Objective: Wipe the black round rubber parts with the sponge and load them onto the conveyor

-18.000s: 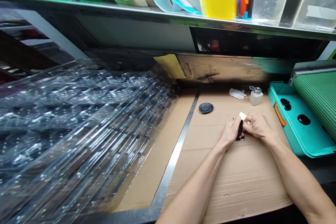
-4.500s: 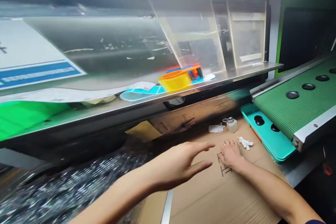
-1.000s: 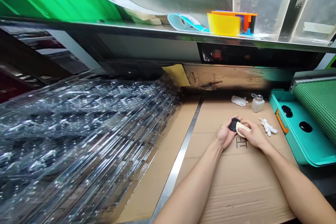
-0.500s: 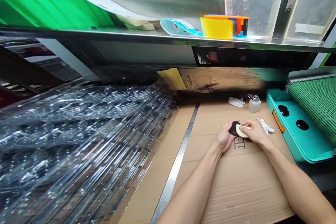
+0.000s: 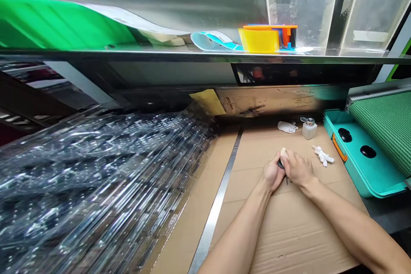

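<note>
Both my hands meet over the cardboard sheet (image 5: 289,222) on the bench. My left hand (image 5: 272,173) is closed around a small round black part (image 5: 281,165), of which only a sliver shows between the hands. My right hand (image 5: 297,168) is closed over a cream-coloured pad (image 5: 283,152) and presses it on top of the black part, covering most of it.
A big stack of clear plastic trays (image 5: 96,188) fills the left. A white rag (image 5: 323,156), a small pump bottle (image 5: 308,128) and a crumpled wipe (image 5: 287,126) lie beyond the hands. A teal tray (image 5: 379,175) with black parts and a green conveyor belt (image 5: 385,128) sit right. A shelf (image 5: 205,53) overhangs.
My right hand has slid left over the black part, so the pad and part are now mostly hidden. The camera view has tilted up slightly.
</note>
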{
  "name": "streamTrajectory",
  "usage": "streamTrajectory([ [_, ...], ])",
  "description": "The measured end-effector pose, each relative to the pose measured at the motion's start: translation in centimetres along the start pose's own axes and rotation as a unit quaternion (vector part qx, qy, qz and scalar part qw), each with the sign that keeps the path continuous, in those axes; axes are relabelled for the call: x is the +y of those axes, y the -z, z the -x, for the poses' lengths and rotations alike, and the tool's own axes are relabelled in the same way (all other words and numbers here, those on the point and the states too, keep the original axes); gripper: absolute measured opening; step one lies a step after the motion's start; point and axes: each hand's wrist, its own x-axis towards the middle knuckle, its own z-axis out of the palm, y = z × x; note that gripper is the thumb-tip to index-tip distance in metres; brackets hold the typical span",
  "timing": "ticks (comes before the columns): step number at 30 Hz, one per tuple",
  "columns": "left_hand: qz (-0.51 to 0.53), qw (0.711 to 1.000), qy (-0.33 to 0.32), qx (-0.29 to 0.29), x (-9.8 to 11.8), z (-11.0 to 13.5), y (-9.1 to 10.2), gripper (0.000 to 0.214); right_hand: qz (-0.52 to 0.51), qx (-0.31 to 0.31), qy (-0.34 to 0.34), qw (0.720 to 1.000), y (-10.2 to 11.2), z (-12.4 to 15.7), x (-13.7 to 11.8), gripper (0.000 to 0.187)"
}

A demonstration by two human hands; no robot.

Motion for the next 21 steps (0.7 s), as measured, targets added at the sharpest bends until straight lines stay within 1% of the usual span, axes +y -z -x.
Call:
streamTrajectory([
  [2,-0.011,1.0,0.01,0.001,0.02,-0.06,-0.04,0.034,0.019,0.0,-0.038,0.999,-0.06,-0.12,-0.03,0.046],
  [3,-0.013,1.0,0.011,0.003,0.02,-0.12,-0.05,0.034,0.023,0.001,-0.045,0.999,-0.14,-0.15,0.06,0.047],
  [6,-0.005,1.0,-0.007,-0.003,-0.09,-0.28,-0.01,0.028,0.023,0.003,-0.01,1.0,-0.46,-0.11,0.37,0.047],
  [7,-0.007,1.0,-0.01,-0.004,-0.15,-0.32,0.02,0.028,0.023,0.002,-0.01,1.0,-0.56,-0.08,0.42,0.047],
  [10,-0.016,1.0,-0.014,0.007,-0.31,-0.37,0.11,0.029,0.023,-0.003,-0.056,0.998,-0.66,-0.06,0.34,0.045],
  [14,-0.005,0.999,-0.032,0.001,-0.44,-0.28,0.13,0.026,0.011,-0.013,-0.033,0.999,-0.48,-0.08,0.01,0.045],
  [17,-0.016,0.999,-0.028,0.012,-0.45,-0.21,-0.01,0.029,0.01,-0.021,-0.077,0.997,-0.3,-0.19,0.04,0.042],
  [18,-0.018,0.999,-0.028,0.015,-0.43,-0.19,-0.07,0.03,0.008,-0.023,-0.08,0.996,-0.25,-0.2,0.07,0.041],
  [21,-0.012,0.999,-0.03,0.012,-0.3,-0.15,-0.21,0.031,-0.006,-0.032,-0.063,0.997,-0.08,-0.09,0.15,0.041],
])
